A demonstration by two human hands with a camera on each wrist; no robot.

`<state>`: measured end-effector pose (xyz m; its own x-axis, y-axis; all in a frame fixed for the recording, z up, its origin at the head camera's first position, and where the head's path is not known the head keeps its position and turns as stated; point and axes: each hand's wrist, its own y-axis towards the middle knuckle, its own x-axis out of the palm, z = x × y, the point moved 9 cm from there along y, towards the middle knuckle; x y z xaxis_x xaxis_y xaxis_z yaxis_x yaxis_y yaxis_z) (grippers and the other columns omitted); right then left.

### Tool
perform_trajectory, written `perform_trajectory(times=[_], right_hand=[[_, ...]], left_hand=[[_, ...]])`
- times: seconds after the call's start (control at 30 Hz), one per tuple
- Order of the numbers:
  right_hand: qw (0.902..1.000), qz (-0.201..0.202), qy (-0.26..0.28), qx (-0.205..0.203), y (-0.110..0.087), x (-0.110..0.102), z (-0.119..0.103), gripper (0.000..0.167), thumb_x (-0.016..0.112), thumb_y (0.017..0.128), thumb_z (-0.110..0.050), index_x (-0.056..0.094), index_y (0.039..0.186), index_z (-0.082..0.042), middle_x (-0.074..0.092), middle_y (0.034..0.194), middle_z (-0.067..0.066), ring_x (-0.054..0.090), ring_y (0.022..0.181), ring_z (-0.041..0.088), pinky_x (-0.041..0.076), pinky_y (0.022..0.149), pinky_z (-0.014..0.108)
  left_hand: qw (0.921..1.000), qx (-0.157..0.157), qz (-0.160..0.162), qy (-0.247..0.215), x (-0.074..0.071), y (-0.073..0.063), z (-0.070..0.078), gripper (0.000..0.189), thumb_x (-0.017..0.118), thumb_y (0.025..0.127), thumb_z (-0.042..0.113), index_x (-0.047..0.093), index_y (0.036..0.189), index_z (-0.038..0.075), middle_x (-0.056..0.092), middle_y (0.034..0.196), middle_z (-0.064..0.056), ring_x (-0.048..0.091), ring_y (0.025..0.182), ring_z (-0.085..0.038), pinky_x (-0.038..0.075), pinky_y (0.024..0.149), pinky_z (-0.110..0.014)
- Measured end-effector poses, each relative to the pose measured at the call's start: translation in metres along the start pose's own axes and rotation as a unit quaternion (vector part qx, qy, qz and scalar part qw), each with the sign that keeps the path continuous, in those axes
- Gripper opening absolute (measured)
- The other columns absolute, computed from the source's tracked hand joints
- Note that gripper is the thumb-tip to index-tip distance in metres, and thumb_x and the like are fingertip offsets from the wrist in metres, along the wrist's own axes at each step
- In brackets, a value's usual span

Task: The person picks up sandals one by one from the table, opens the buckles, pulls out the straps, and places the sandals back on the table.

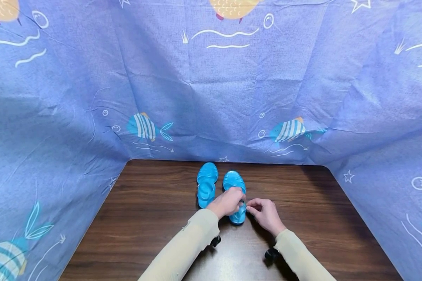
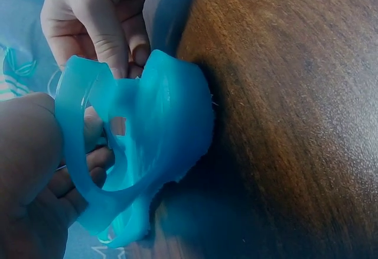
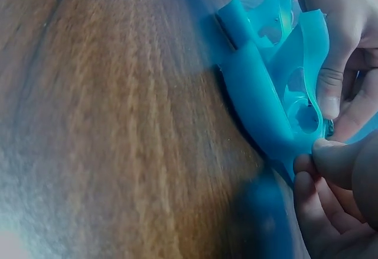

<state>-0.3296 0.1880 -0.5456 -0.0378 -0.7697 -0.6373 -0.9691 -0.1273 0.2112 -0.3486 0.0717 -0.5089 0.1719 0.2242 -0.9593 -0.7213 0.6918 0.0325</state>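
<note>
Two bright blue jelly sandals stand on the table with their toes pointing away. The hands work at the right-hand sandal (image 1: 233,179), around its ankle strap (image 2: 74,135). From the left, my left hand (image 1: 228,201) reaches over this sandal, its fingers curled in at the strap. A small shiny buckle-like piece (image 3: 329,129) shows by the left thumb in the right wrist view. On the sandal's right side, my right hand (image 1: 265,215) pinches the strap's edge between thumb and forefinger. The left-hand sandal (image 1: 207,173) stands untouched, its heel partly behind my left forearm.
A dark wood-grain table (image 1: 154,207) lies under both sandals. Behind it and along its sides hangs a blue cloth (image 1: 225,101) printed with fish, stars and waves. Dark wrist-camera mounts (image 1: 271,254) show under the cream sleeves (image 1: 190,242).
</note>
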Motion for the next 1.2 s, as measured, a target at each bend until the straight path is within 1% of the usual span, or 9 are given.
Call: perform_trajectory(times=[0.37,0.57,0.67,0.77,0.93,1.07,1.2], right_hand=[[1.0000,0.002,-0.007,-0.001,0.002,0.000,-0.002,0.005,0.083,0.093,-0.015,0.081,0.090,-0.012,0.077,0.086,-0.008,0.068,0.081,0.008,0.056,0.076,0.027],[1.0000,0.005,-0.003,0.002,0.002,0.000,-0.004,0.003,0.083,0.092,-0.013,0.081,0.089,-0.012,0.077,0.084,-0.007,0.068,0.079,0.009,0.056,0.075,0.027],[1.0000,0.007,0.001,0.002,0.002,-0.001,-0.004,0.006,0.083,0.091,-0.009,0.081,0.089,-0.014,0.077,0.083,-0.007,0.068,0.078,0.009,0.055,0.073,0.026],[1.0000,0.008,0.003,0.000,0.002,-0.002,-0.004,0.009,0.083,0.090,-0.007,0.081,0.088,-0.015,0.077,0.083,-0.007,0.066,0.076,0.009,0.054,0.071,0.025],[1.0000,0.007,0.002,-0.004,0.001,-0.002,-0.005,0.008,0.084,0.090,-0.008,0.082,0.088,-0.016,0.077,0.082,-0.007,0.066,0.075,0.008,0.053,0.070,0.025],[0.9998,0.018,0.007,-0.006,0.003,-0.003,-0.007,0.008,0.083,0.090,-0.008,0.082,0.087,-0.016,0.077,0.082,-0.007,0.066,0.075,0.007,0.054,0.071,0.024],[0.9995,0.028,0.002,-0.017,0.005,-0.004,-0.012,0.006,0.085,0.089,-0.010,0.082,0.085,-0.015,0.077,0.081,-0.008,0.064,0.073,0.005,0.053,0.068,0.024]], left_hand=[[0.9999,0.003,-0.007,-0.009,-0.001,0.000,0.001,0.014,0.070,0.102,0.010,0.080,0.111,0.013,0.072,0.106,0.001,0.065,0.100,-0.008,0.055,0.082,-0.019],[0.9999,0.010,-0.008,-0.011,-0.002,0.000,0.003,0.013,0.070,0.102,0.011,0.080,0.110,0.012,0.071,0.105,0.000,0.064,0.098,-0.009,0.054,0.080,-0.018],[0.9999,0.014,-0.008,-0.007,-0.002,0.000,0.004,0.013,0.070,0.101,0.011,0.080,0.109,0.012,0.071,0.103,0.000,0.063,0.097,-0.010,0.054,0.080,-0.019],[0.9999,0.012,-0.007,-0.004,-0.002,0.000,0.004,0.013,0.070,0.102,0.012,0.080,0.110,0.012,0.071,0.104,0.001,0.063,0.098,-0.010,0.055,0.081,-0.019],[0.9998,0.005,-0.009,-0.016,-0.001,0.000,0.002,0.014,0.070,0.102,0.014,0.080,0.112,0.012,0.072,0.107,0.001,0.064,0.101,-0.009,0.055,0.083,-0.019],[0.9996,0.015,-0.007,-0.023,-0.002,-0.001,0.003,0.013,0.070,0.102,0.014,0.080,0.110,0.013,0.072,0.104,0.001,0.064,0.097,-0.009,0.055,0.081,-0.019],[0.9994,0.023,0.003,-0.027,-0.002,-0.001,0.002,0.011,0.072,0.101,0.013,0.081,0.107,0.013,0.073,0.099,0.003,0.063,0.093,-0.007,0.054,0.079,-0.018]])
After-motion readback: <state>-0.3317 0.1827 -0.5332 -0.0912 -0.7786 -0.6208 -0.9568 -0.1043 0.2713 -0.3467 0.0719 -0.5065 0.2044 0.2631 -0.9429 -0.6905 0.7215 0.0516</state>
